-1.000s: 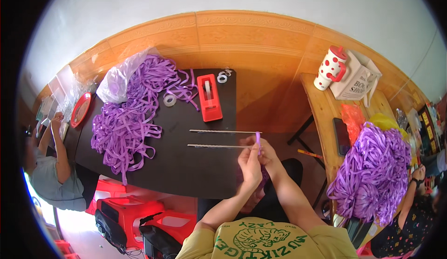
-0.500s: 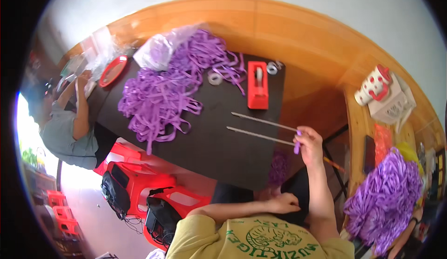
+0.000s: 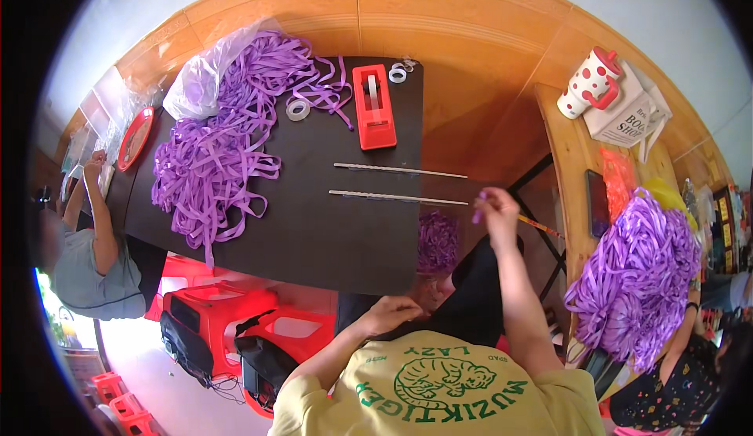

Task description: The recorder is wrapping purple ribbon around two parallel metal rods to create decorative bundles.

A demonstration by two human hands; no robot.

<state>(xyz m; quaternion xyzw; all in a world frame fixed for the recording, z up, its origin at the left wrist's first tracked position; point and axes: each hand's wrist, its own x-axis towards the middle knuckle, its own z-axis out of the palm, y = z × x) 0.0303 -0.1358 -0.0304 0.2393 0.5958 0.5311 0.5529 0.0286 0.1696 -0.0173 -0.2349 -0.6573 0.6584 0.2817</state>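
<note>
Two long thin pale sticks lie nearly parallel on the dark table: a far stick (image 3: 400, 171) and a near stick (image 3: 396, 198). Their right ends stick out past the table's right edge. Just beyond those ends, my right hand (image 3: 500, 215) pinches a small piece of purple ribbon (image 3: 477, 216), apart from both sticks. My left hand (image 3: 389, 314) rests by my lap at the table's front edge, its fingers curled with nothing visible in them. A big tangled heap of purple ribbon (image 3: 212, 154) covers the table's left part.
A red tape dispenser (image 3: 375, 110) and a tape roll (image 3: 298, 110) stand at the back. On the right, a wooden bench (image 3: 558, 134) carries a spotted tumbler (image 3: 588, 83), a phone (image 3: 598, 201) and another ribbon pile (image 3: 639, 279). Red stools (image 3: 212, 299) hold black bags. Co-workers sit left and right.
The right ends of the sticks reached my right hand before; now the hand is apart from them, holding the ribbon piece. My left hand has shifted left, and the whole view has turned.
</note>
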